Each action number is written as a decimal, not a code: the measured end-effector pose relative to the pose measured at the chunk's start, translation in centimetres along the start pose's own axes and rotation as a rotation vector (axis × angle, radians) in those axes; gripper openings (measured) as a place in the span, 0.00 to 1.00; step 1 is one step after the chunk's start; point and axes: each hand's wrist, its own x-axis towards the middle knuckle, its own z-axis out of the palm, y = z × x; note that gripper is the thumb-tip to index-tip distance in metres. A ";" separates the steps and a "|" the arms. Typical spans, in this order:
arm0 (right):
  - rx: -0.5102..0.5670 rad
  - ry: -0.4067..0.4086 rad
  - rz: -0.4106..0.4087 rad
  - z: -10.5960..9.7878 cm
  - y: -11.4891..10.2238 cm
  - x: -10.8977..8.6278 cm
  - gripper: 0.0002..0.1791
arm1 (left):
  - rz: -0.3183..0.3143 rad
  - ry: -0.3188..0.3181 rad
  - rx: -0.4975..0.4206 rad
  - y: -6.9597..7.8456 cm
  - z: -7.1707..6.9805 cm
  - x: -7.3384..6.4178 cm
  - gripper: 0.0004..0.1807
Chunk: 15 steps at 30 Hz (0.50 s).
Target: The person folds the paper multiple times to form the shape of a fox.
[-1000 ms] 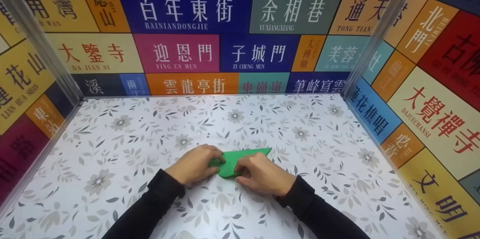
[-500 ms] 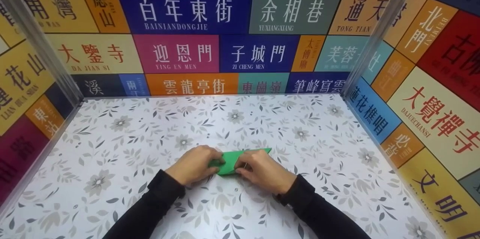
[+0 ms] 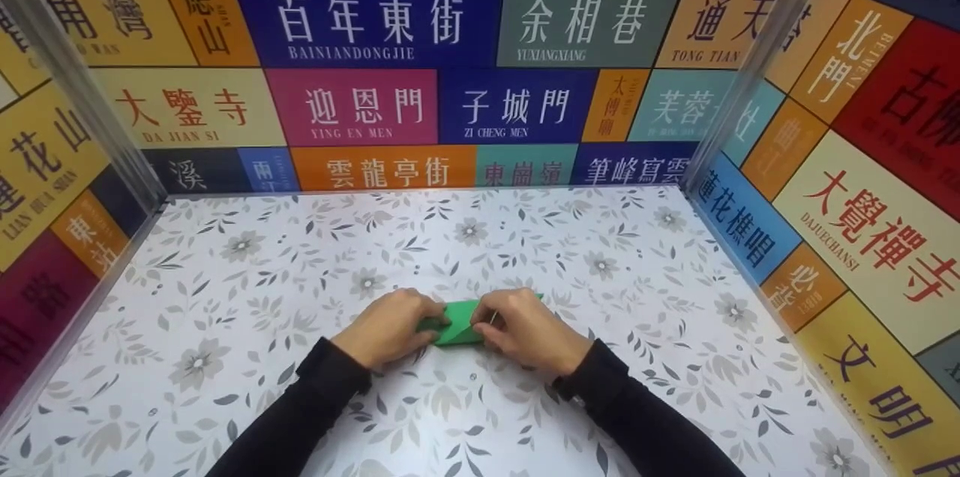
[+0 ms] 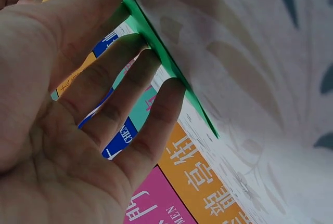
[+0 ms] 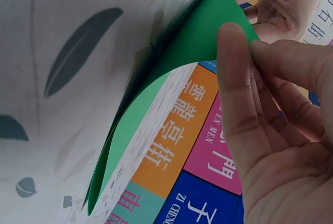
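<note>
A sheet of green paper (image 3: 456, 325) lies on the table between both hands, with one layer curled over in the right wrist view. My left hand (image 3: 390, 328) presses on its left end; in the left wrist view the fairly straight fingers (image 4: 169, 99) touch the paper (image 4: 165, 60) along the tabletop. The right hand (image 3: 529, 333) pinches the raised near edge between thumb and forefinger, as the right wrist view shows. There the upper layer of the paper (image 5: 190, 39) bends in a smooth arc above the layer below. Its pointed right tip shows behind the right hand.
The white table (image 3: 300, 237) has a grey flower-and-leaf print. Panels with coloured name signs (image 3: 367, 16) stand at the back and both sides, meeting in clear corner strips (image 3: 750, 64). Black sleeves (image 3: 292, 409) cover both forearms.
My right hand has moved slightly up and away from me, taking the paper's near edge with it. Less green shows in the head view. The left hand stays in place.
</note>
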 end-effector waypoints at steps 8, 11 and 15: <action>-0.004 0.002 0.030 -0.2 0.3 0.9 0.03 | 0.006 0.002 0.007 -0.2 -0.1 -0.1 0.13; 0.001 -0.010 0.044 -0.3 0.4 1.4 0.03 | 0.004 -0.001 0.006 -0.2 0.0 -0.1 0.14; -0.002 -0.028 0.060 -0.4 0.6 2.1 0.03 | 0.011 -0.003 0.009 -0.2 0.0 0.0 0.15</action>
